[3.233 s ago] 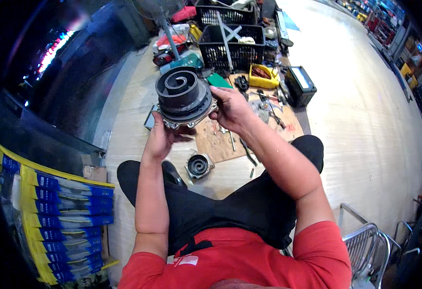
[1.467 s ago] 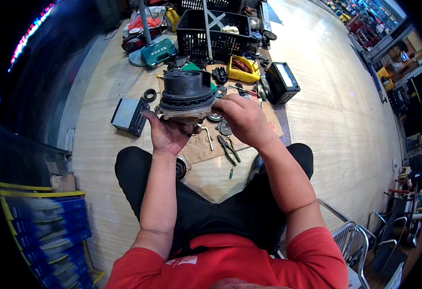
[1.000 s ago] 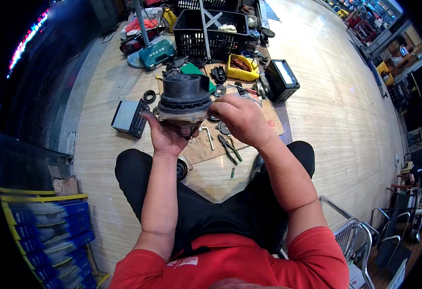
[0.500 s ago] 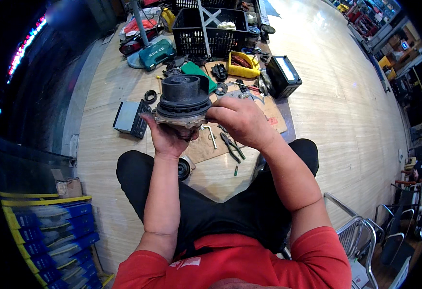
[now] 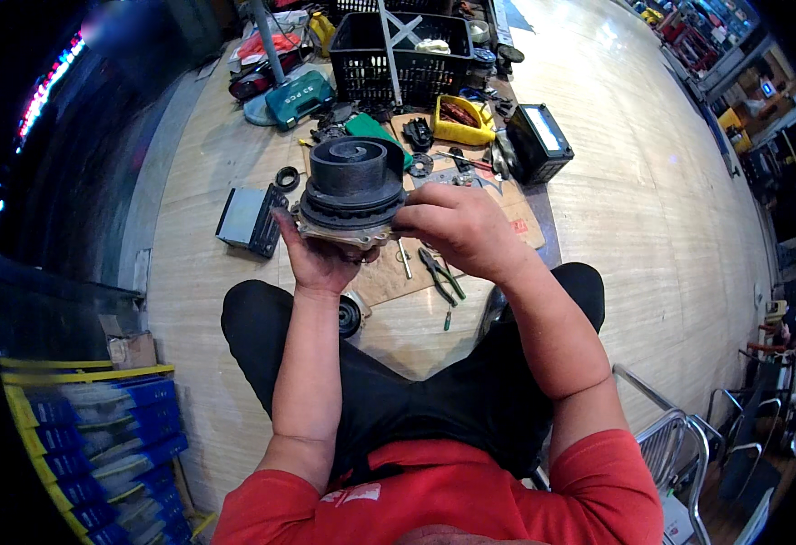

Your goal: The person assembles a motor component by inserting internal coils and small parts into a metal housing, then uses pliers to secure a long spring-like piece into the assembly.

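A dark, round scroll compressor part with a spiral on its top and a pale metal flange below is held up over the work area. My left hand supports it from beneath, with the palm up, the thumb along its left side and the other fingers partly hidden under it. Closed in a pinch, my right hand grips its right edge by the flange. The fingertips there are partly covered, and anything small between them cannot be made out.
Below lies a cardboard sheet with pliers, a metal rod and several loose parts. Around it stand a black battery, a yellow tray, a black basket, a green tool case and a car stereo.
The compressor part has tipped slightly, so more of its spiral top shows. Both hands have stayed on it. The rod's bent end is now hidden behind the part.
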{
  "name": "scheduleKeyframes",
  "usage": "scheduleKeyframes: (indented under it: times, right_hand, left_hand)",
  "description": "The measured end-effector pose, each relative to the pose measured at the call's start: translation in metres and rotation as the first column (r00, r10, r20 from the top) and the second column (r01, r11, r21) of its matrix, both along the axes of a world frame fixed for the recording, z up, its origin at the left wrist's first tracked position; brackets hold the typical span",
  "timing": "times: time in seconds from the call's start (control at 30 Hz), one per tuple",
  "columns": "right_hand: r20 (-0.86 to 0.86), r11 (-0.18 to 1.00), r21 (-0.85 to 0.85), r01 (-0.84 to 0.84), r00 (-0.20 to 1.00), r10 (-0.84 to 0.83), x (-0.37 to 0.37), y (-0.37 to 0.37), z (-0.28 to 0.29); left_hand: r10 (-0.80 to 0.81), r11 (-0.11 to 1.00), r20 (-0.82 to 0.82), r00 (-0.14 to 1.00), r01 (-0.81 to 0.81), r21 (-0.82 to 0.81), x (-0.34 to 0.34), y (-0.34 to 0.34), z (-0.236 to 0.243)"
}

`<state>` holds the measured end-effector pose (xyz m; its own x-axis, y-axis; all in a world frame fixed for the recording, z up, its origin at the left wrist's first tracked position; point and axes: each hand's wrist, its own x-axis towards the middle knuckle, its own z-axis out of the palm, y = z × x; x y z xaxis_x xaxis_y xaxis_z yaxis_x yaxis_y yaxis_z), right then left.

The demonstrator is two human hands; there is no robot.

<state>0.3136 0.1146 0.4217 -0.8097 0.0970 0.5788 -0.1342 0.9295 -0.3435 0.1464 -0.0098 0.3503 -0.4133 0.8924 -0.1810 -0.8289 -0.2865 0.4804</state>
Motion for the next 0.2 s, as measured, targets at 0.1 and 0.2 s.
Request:
scheduleKeyframes:
  times: [0.1,0.2]
  right_hand:
    - [0.007,1.0,-0.013,-0.007,1.0,0.007,0.0017,0.0007,0.001]
    - [0.055,1.0,0.001,0.029,0.998,-0.029,0.0042,-0.0015,0.0016]
  left_hand:
    - [-0.027,0.999,0.0,1.0,0.027,0.043,-0.0065,-0.0012,-0.0064]
    - [-0.035,0.996,-0.007,0.999,0.035,0.085,-0.0042,0.0062,-0.0051]
